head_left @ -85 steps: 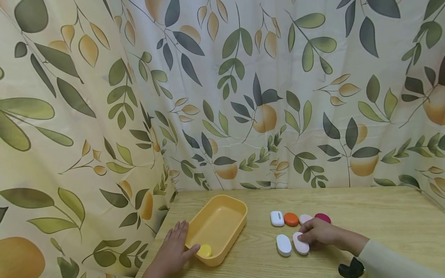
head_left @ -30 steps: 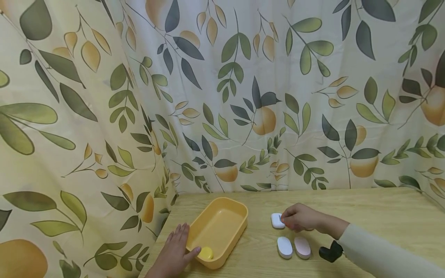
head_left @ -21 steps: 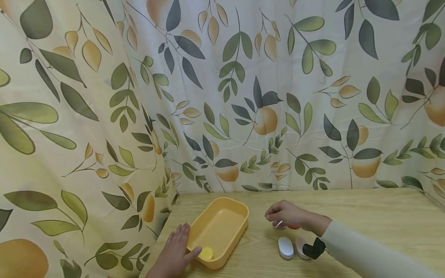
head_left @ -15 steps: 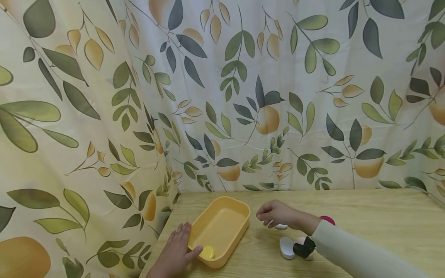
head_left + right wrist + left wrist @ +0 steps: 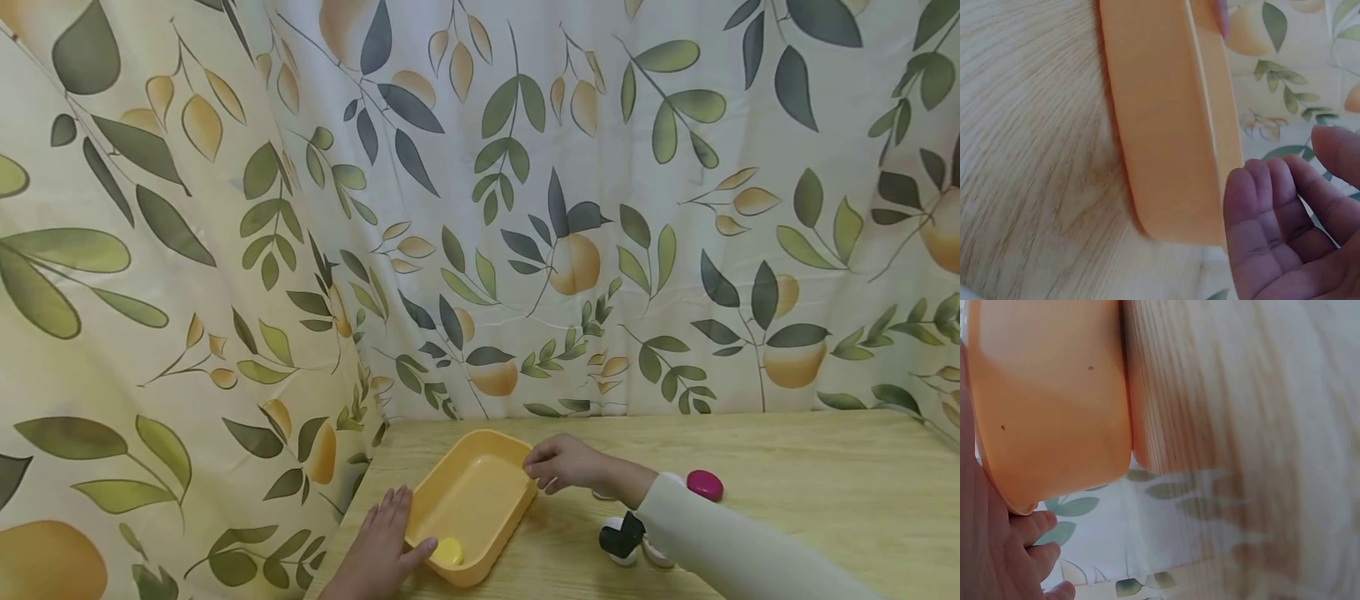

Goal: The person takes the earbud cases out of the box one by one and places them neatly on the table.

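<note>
A yellow-orange rectangular tray stands on the wooden table, with a small round yellow piece inside its near end. My left hand holds the tray's near left corner, fingers down the outer side and thumb over the rim. My right hand is at the tray's right rim. In the right wrist view its fingers are loosely bent, with the thumb apart and nothing seen between. Right of the tray lie small rounded pieces, among them a magenta one and a pale pink one; the right forearm partly hides the group.
A black wrist mount covers most of a white oval piece. The wooden table extends to the right. A leaf-and-fruit patterned curtain hangs behind the table and along its left side.
My right hand has gone from the pale pink oval, past the orange and white pieces, leftward to the tray. The orange piece is now hidden. My left hand stays on the tray.
</note>
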Action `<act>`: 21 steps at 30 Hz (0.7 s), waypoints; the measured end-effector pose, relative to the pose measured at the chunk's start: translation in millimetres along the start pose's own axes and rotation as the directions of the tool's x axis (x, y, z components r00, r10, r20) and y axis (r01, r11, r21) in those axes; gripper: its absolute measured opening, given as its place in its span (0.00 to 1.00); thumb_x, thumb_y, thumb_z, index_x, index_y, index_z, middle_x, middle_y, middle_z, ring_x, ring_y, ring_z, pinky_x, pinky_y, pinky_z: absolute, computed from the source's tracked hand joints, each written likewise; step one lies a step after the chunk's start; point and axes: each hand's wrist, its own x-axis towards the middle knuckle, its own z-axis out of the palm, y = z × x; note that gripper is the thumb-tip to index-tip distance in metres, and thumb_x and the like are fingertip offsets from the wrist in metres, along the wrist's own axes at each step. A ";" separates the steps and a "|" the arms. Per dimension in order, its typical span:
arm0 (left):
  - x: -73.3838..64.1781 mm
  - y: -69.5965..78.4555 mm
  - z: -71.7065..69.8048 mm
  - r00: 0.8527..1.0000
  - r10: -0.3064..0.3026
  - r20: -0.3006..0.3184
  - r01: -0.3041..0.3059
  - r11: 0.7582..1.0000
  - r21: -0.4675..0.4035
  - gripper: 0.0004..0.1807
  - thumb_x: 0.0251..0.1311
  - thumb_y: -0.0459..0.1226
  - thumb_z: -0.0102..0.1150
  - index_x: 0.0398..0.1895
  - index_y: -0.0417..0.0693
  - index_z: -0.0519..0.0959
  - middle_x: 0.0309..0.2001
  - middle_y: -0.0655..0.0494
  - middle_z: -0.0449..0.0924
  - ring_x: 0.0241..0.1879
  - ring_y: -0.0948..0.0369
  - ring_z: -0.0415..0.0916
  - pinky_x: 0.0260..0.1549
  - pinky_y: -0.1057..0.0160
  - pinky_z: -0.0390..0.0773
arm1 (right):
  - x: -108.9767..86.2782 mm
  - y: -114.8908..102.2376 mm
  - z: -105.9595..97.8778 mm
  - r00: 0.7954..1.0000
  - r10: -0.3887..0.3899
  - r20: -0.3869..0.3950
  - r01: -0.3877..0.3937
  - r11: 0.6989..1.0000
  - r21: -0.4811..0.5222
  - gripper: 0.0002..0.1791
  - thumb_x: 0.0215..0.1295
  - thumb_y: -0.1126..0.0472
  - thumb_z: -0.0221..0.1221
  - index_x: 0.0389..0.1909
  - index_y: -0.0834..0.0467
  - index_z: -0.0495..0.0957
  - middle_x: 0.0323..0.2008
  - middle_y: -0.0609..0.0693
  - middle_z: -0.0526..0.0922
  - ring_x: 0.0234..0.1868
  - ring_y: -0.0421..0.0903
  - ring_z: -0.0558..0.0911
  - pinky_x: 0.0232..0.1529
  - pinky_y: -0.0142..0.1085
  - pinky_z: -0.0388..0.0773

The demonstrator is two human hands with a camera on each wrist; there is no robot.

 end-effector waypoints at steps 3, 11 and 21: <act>-0.4 -0.4 0.7 1.000 -0.001 -0.001 0.001 1.000 0.008 0.49 0.68 0.65 0.39 0.74 0.32 0.53 0.73 0.38 0.52 0.73 0.41 0.45 0.65 0.36 0.48 | 3.7 -4.6 4.5 1.000 -0.006 -0.011 0.006 1.000 -0.001 0.16 0.68 0.64 0.59 0.50 0.73 0.76 0.37 0.55 0.79 0.37 0.50 0.80 0.41 0.45 0.82; 0.8 -1.0 -0.9 1.000 0.002 -0.022 -0.001 0.999 0.039 0.50 0.67 0.66 0.39 0.74 0.33 0.53 0.74 0.40 0.52 0.73 0.43 0.45 0.66 0.37 0.48 | 16.2 -11.0 16.3 1.000 -0.025 -0.019 0.024 0.999 -0.027 0.17 0.67 0.65 0.60 0.50 0.73 0.76 0.41 0.57 0.81 0.42 0.52 0.82 0.43 0.45 0.81; -0.4 -0.1 -0.7 1.000 0.002 -0.020 -0.001 1.000 0.029 0.48 0.67 0.64 0.42 0.74 0.34 0.53 0.73 0.40 0.53 0.72 0.41 0.46 0.65 0.36 0.49 | 28.9 -9.7 36.8 0.999 -0.043 0.022 0.043 0.999 -0.016 0.13 0.65 0.66 0.61 0.45 0.71 0.79 0.37 0.53 0.81 0.38 0.48 0.81 0.41 0.45 0.82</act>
